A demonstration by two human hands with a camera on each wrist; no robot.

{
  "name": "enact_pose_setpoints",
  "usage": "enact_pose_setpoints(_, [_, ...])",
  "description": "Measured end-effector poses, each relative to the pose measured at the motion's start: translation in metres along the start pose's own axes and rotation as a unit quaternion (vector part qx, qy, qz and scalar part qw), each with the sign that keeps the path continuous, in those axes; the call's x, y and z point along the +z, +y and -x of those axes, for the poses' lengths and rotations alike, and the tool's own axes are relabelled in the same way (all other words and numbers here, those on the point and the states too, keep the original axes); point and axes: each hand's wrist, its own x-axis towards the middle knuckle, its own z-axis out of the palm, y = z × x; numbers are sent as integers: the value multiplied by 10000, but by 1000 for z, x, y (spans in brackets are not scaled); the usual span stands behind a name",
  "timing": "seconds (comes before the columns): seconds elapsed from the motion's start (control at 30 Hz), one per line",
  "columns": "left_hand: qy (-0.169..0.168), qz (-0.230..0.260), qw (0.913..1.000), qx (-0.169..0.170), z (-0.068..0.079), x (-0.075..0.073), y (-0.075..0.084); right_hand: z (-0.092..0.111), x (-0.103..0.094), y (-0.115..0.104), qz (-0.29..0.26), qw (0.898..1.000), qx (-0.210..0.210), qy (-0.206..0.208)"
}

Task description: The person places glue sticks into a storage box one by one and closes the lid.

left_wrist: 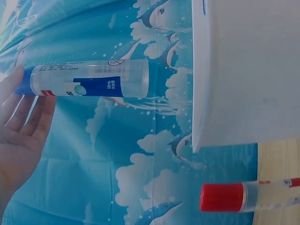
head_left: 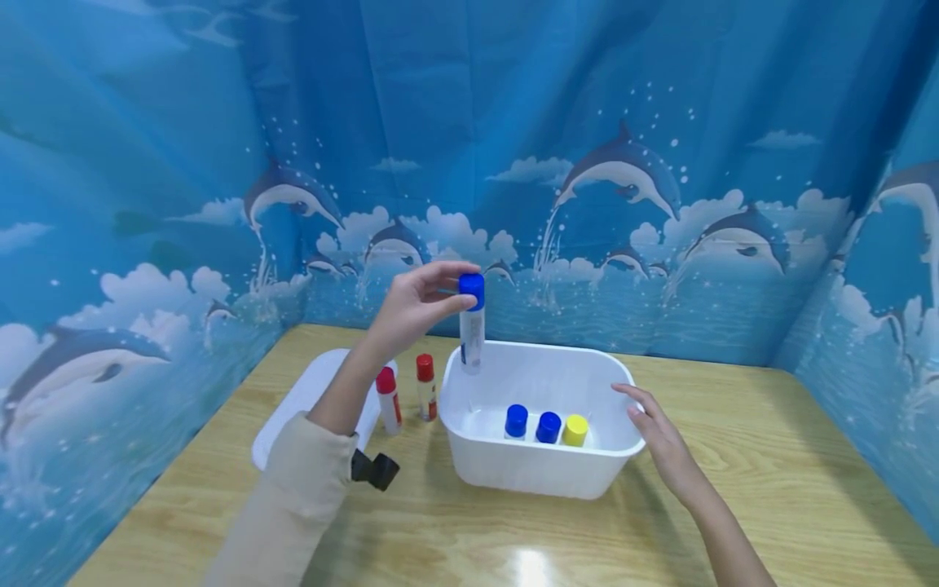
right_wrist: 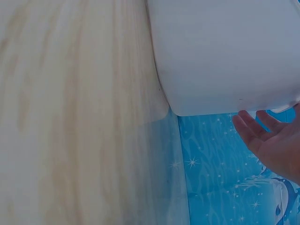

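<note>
My left hand [head_left: 416,306] pinches the blue cap of a clear liquid-glue bottle [head_left: 473,334], held upright above the left end of a white plastic bin [head_left: 535,473]. In the left wrist view, the glue bottle [left_wrist: 98,78] shows a blue and white label marked 50 ml. At the bin's right rim, my right hand [head_left: 663,444] rests with its fingers extended. Inside the bin stand two blue-capped bottles, one blue cap [head_left: 517,419] beside another blue cap [head_left: 548,426], and a yellow-capped bottle [head_left: 575,430]. Their lower parts are hidden by the front wall.
Left of the bin stand two red-capped bottles, a nearer red-capped bottle [head_left: 390,401] and a farther red-capped bottle [head_left: 426,387]. A white lid [head_left: 301,399] lies behind my left forearm. The wooden table [head_left: 455,538] meets a blue dolphin-print curtain [head_left: 469,163] at the back and sides.
</note>
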Motion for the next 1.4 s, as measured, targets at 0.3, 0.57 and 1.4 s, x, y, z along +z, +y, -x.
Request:
enact_pose_setpoints(0.3, [-157,91,9998,-117,-6,26,-10,0,0,2,-1,10000,41,-23])
enact_pose_setpoints(0.57, [-239,159,9992,-266,-6,46,-19,0,0,0,-83,10000,-41,24])
enact_pose_setpoints(1.4, [-1189,-27,9859,-1178,-7,100,-53,0,0,3,49,9998,-151,111])
